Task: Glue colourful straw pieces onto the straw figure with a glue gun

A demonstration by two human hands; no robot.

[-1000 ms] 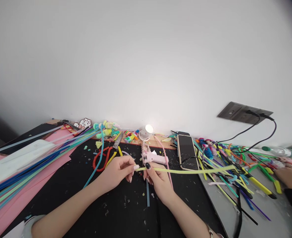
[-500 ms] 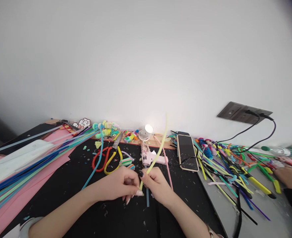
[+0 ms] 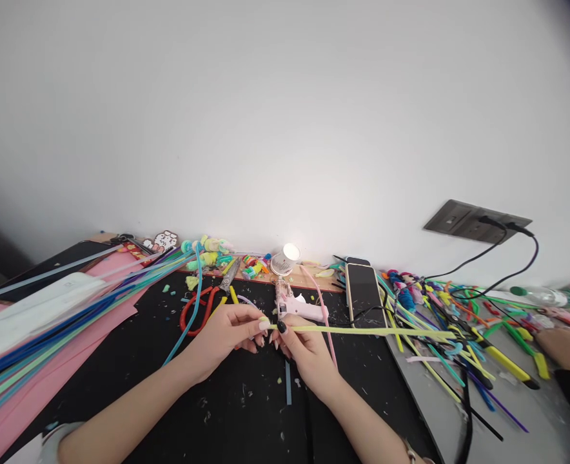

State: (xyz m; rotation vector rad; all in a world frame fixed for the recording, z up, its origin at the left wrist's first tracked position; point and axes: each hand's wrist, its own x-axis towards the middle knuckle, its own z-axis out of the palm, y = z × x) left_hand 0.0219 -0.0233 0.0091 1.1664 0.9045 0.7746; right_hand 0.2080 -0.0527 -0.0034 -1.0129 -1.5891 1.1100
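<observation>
Head view. Surface: black table (image 3: 246, 425), littered with small scraps, running up to a pale wall (image 3: 285, 129). Landmark: pink glue gun (image 3: 302, 310), lying on the table. Directly behind the gun: white cup (image 3: 286, 260), close to the wall. Left of the gun: scissors (image 3: 211, 301), partly hidden; farther left, pink paper (image 3: 120, 316). Right of the gun: phone (image 3: 365, 290); beyond it, a grey surface (image 3: 521, 432) strewn with coloured stems (image 3: 447, 365). Above and right of the gun: socket plate (image 3: 459, 222) on the wall, two plugs in. Far right of the gun: another person's hand (image 3: 563, 348), dark sleeve; its grip cannot be told.

Pose: both forearms reach in from the near edge, converging just in front of the gun. Left hand (image 3: 234, 335) pinches the yellow strip (image 3: 362, 331) at its left end, thumb against fingers. Right hand (image 3: 309, 353) grips it just beside, thumb on top, fingers curled below. Strip extends nearly level, rightward past the gun, over the phone's lower end.
</observation>
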